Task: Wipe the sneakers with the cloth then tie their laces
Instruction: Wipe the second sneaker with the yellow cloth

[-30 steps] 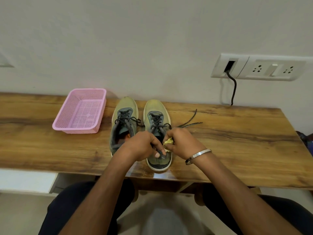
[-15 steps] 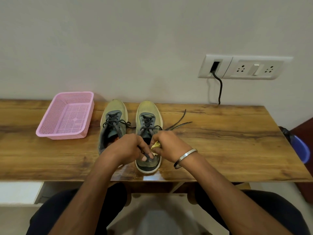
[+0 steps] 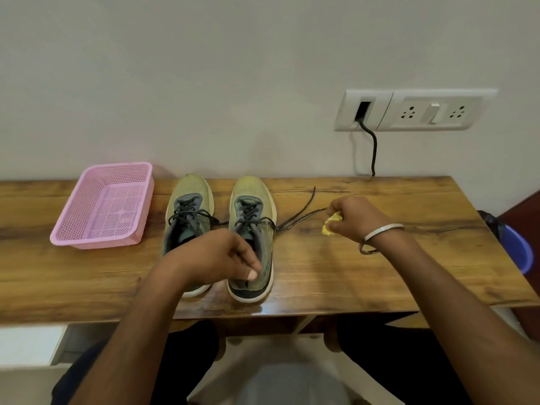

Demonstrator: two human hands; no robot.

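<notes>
Two olive-green sneakers stand side by side on the wooden table [image 3: 365, 273], toes toward the wall. The left sneaker [image 3: 190, 200] has its dark laces loosely crossed. The right sneaker [image 3: 252, 197] has untied laces [image 3: 301, 217] trailing out to the right across the table. My left hand [image 3: 219, 255] rests over the heel area between the two sneakers, fingers curled at the right sneaker's collar. My right hand [image 3: 356, 219] is out to the right above the table, closed on a small crumpled yellow cloth [image 3: 331, 225] beside the lace ends.
A pink mesh basket [image 3: 102, 206] sits at the table's left, near the wall. A wall socket panel [image 3: 415, 111] with a black cable [image 3: 373, 153] hangs above the table's right end. A blue bin [image 3: 517, 247] stands past the right edge.
My right hand has moved away from the right sneaker to the right, taking the yellow cloth with it. My left hand stays at the sneaker's heel. The camera has tilted slightly.
</notes>
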